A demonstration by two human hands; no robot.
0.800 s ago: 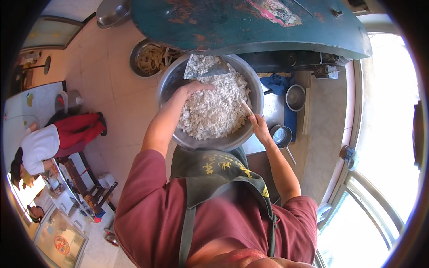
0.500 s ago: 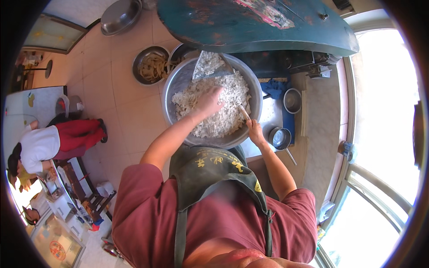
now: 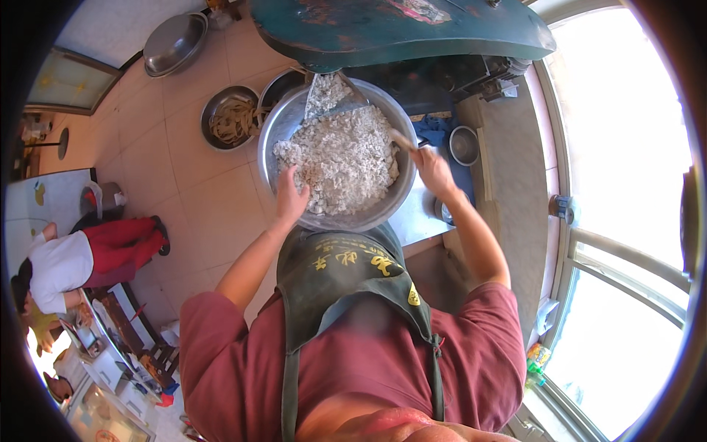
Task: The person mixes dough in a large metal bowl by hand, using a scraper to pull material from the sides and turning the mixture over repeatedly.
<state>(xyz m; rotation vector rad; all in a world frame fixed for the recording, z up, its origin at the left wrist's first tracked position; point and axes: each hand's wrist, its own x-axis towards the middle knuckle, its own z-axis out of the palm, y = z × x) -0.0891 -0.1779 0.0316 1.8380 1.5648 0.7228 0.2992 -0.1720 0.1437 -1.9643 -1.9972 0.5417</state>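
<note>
The left hand (image 3: 292,197) is open, thumb apart from the fingers, at the near-left edge of a crumbly white mixture (image 3: 346,158); whether it touches is unclear. The right hand (image 3: 433,171) grips a short pale stick (image 3: 401,140) over the right rim. The mixture fills a wide metal bowl (image 3: 274,131) below a teal machine (image 3: 398,37). Beyond, a smaller basin (image 3: 207,121) of pale strips (image 3: 234,121) sits on the floor (image 3: 213,195); farther left is another person (image 3: 62,269).

Reaching up the frame with both bare forearms (image 3: 254,261) angled inward.
Holding the left hand (image 3: 292,193) left of centre with thumb and fingers parted, the right hand (image 3: 433,171) curled closed, slightly higher, right of centre.
</note>
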